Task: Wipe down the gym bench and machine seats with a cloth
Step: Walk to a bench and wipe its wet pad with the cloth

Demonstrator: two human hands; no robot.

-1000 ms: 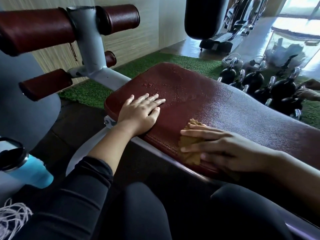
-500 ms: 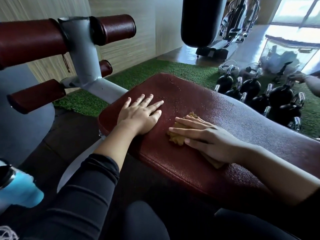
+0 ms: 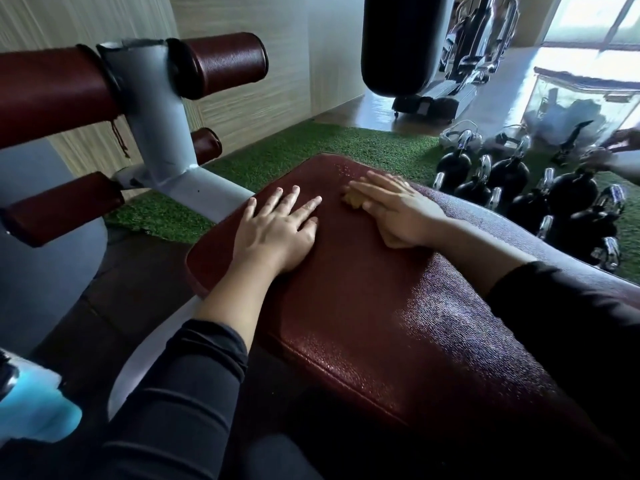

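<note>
A dark red padded gym bench (image 3: 398, 313) runs from the middle of the view to the lower right, wet droplets near its far end. My left hand (image 3: 277, 233) lies flat on the pad near the left edge, fingers spread, holding nothing. My right hand (image 3: 398, 206) presses a yellow-tan cloth (image 3: 353, 199) onto the pad near the far end; most of the cloth is hidden under the palm and fingers.
Red foam rollers (image 3: 221, 64) on a grey steel post (image 3: 156, 123) stand at the left. A blue bottle (image 3: 34, 407) sits at lower left. Several black kettlebells (image 3: 512, 174) rest on green turf (image 3: 311, 150) beyond the bench. A black punching bag (image 3: 401, 46) hangs behind. Another person's hand (image 3: 620, 157) is at the right edge.
My right hand has slid the cloth from the near edge of the pad toward the far end. My left hand stayed flat in place. The view shifted closer.
</note>
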